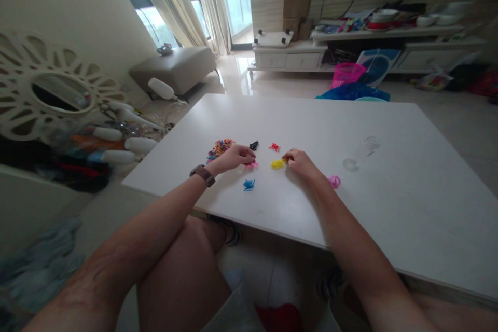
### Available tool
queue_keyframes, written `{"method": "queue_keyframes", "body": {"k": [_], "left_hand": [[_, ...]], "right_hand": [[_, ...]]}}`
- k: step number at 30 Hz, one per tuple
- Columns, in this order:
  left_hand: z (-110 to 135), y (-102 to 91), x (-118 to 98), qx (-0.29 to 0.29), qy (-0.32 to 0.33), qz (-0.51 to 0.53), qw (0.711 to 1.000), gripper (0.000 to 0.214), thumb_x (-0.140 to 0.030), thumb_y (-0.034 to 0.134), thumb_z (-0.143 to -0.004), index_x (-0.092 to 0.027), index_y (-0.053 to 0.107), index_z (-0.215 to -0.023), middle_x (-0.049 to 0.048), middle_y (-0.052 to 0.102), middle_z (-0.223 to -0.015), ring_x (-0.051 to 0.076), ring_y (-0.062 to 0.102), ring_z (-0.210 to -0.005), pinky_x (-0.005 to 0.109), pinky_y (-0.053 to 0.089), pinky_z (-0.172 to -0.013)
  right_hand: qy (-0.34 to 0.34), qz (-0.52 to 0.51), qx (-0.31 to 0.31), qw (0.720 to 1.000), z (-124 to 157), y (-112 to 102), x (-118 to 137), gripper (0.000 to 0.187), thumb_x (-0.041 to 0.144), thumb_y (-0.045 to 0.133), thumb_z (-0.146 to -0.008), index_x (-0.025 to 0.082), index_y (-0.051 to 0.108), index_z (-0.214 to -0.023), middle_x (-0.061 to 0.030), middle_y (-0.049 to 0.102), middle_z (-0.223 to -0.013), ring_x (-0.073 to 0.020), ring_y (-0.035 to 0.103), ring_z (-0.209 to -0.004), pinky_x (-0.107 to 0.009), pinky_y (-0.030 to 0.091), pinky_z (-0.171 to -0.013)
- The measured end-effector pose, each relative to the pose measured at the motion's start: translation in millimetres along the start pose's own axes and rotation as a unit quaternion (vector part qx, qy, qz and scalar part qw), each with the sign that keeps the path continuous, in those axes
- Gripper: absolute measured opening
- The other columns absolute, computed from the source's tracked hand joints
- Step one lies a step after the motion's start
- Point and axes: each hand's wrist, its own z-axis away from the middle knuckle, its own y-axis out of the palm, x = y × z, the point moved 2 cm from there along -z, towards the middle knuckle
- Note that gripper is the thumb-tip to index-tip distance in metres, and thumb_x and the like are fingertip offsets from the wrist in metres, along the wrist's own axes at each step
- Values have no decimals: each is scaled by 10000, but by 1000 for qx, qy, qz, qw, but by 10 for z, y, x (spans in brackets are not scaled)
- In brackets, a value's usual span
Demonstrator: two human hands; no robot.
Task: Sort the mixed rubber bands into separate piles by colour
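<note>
My left hand (238, 156), with a brown watch (203, 175) on its wrist, is over a small pile of pink rubber bands (251, 165). Its fingers are pinched; what they hold, if anything, is hidden. Just right of the yellow rubber bands (277, 165), my right hand (300, 163) has its fingertips closed at a yellow strand on the pile's edge. A mixed heap of coloured rubber bands (218, 148) lies behind my left wrist. Black bands (254, 146) and red bands (274, 147) sit farther back, blue bands (249, 184) nearer me.
Everything lies on a white table (389, 207). A purple-pink bundle (334, 181) is beside my right forearm. Clear round containers (351, 164) stand to the right. Past the far edge are a pink basket (347, 74) and a blue plastic sheet (354, 92).
</note>
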Motion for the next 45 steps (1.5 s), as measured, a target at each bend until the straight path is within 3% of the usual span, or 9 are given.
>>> {"method": "queue_keyframes", "body": {"k": [5, 11, 16, 21, 28, 33, 39, 45], "left_hand": [[-7, -8, 27, 0, 3, -7, 1000, 287, -330, 835, -747, -113, 728, -900, 84, 755, -778, 122, 668, -677, 243, 536, -684], [47, 21, -44, 15, 8, 1, 1000, 351, -407, 842, -744, -125, 679, -874, 90, 762, -768, 135, 677, -679, 248, 515, -672], [81, 88, -132, 25, 7, 29, 999, 379, -425, 858, -724, -123, 673, -858, 99, 764, -769, 145, 692, -694, 263, 525, -701], [63, 160, -145, 39, 1, 36, 999, 362, -426, 836, -754, -118, 696, -884, 123, 775, -826, 168, 717, -740, 268, 533, -701], [35, 247, -152, 39, -7, 55, 998, 336, -403, 843, -750, -119, 687, -839, 122, 771, -798, 173, 724, -754, 282, 550, -740], [2, 196, -167, -5, 15, 7, 1000, 321, -380, 847, -731, -99, 748, -849, 106, 756, -771, 144, 675, -676, 267, 531, -681], [-84, -32, -73, -157, -27, -5, 987, 188, -271, 833, -687, -119, 781, -785, 68, 742, -735, 138, 655, -675, 257, 533, -690], [-94, -177, 1, -211, -65, -28, 975, 42, -186, 764, -697, -149, 778, -711, 31, 684, -593, 117, 591, -570, 220, 465, -566]], "right_hand": [[-8, 17, -51, 999, 18, -79, 60, 351, 39, 485, -742, 162, 758, -926, -70, 717, -907, -185, 627, -821, -285, 469, -807], [-130, 14, -101, 986, 79, -32, 300, 272, 55, 528, -783, 175, 715, -939, -67, 667, -904, -210, 601, -874, -329, 479, -840], [-222, -24, -85, 971, 174, 76, 564, 92, 243, 619, -914, 213, 693, -959, -71, 668, -960, -229, 605, -953, -371, 496, -890], [-247, -52, -72, 965, 203, 153, 663, 145, 370, 675, -925, 228, 694, -946, -60, 671, -925, -226, 613, -904, -383, 511, -849], [-260, -42, -87, 961, 215, 171, 691, 169, 322, 600, -968, 223, 687, -863, -48, 668, -836, -214, 602, -851, -361, 493, -833], [-220, -24, -108, 969, 187, 121, 652, 202, 323, 571, -976, 224, 693, -849, -53, 685, -854, -217, 604, -881, -351, 480, -849], [-42, 13, -171, 984, -3, 46, 252, 203, 322, 591, -929, 205, 726, -833, -66, 718, -865, -217, 609, -861, -344, 465, -863], [76, 21, -185, 980, -212, 67, -92, 245, 374, 608, -890, 198, 777, -871, -63, 728, -837, -212, 605, -827, -318, 463, -794]]}}
